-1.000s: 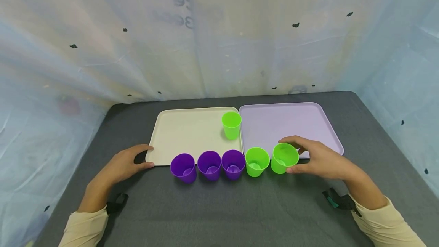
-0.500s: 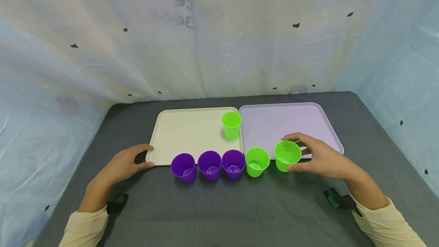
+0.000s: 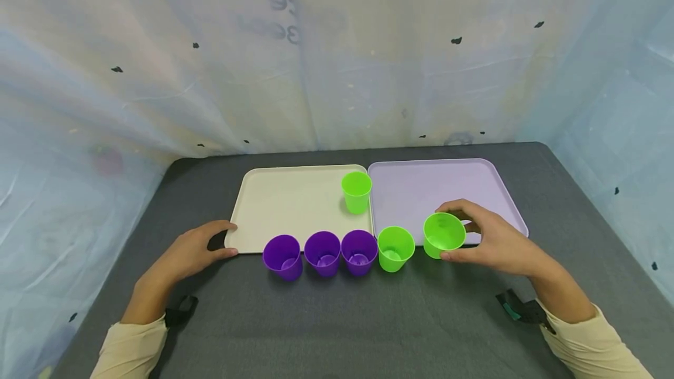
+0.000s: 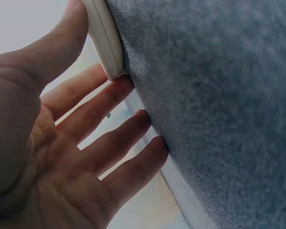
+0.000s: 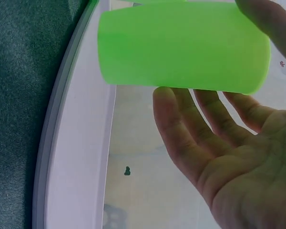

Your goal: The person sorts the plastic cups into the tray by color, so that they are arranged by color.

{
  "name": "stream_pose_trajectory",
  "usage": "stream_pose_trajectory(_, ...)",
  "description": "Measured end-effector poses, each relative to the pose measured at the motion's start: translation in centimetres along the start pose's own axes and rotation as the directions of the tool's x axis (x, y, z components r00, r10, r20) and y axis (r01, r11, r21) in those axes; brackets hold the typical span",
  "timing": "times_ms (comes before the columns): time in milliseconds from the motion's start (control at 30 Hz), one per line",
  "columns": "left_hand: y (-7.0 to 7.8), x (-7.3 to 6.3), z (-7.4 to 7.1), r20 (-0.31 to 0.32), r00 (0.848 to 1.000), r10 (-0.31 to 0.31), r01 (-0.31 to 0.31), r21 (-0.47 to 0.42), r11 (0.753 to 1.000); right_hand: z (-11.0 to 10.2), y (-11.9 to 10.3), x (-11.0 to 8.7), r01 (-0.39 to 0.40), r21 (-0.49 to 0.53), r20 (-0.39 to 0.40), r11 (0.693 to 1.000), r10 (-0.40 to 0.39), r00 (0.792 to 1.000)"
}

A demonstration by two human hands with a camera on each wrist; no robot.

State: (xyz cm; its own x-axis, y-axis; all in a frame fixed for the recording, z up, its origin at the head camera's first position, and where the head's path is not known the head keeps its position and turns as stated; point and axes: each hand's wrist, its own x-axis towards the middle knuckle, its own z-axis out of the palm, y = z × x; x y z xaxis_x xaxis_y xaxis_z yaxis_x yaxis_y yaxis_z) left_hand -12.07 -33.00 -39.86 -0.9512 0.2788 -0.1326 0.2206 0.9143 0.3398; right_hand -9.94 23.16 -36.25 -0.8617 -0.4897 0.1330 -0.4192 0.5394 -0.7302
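Note:
In the head view my right hand (image 3: 494, 241) holds a bright green cup (image 3: 444, 235) between thumb and fingers, its mouth facing up, at the front edge of the lilac tray (image 3: 421, 186). The right wrist view shows that cup (image 5: 181, 47) raised above the cloth, fingertips against its side. My left hand (image 3: 191, 253) rests at the near left corner of the cream tray (image 3: 284, 197), fingers fairly straight. In the left wrist view the thumb touches the tray's rim (image 4: 106, 40), and the other fingertips reach the dark cloth.
To the left of the held cup, another green cup (image 3: 395, 248) and three purple cups (image 3: 282, 257) stand in a row before the trays. One more green cup (image 3: 357, 192) stands on the cream tray's right end. Pale sheeting (image 3: 337, 75) hangs behind the dark cloth-covered table (image 3: 337, 326).
My right hand has lifted the green cup and moved it slightly right and away from me, towards the lilac tray. My left hand and the other cups have stayed put.

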Motion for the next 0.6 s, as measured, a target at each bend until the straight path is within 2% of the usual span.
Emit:
stream_pose_trajectory(300, 0.2, 0.0, -0.3, -0.007, 1.000, 0.009, -0.009, 0.003, 1.000, -0.4, -0.4, 0.3, 0.003, -0.060, -0.045, 0.998, -0.005, 0.999)
stream_pose_trajectory(600, 0.0, -0.1, 0.1, -0.022, 1.000, 0.012, -0.012, 0.008, 1.000, -1.0, -1.4, 1.9, -0.024, -0.120, -0.050, 0.992, 0.018, 0.999)
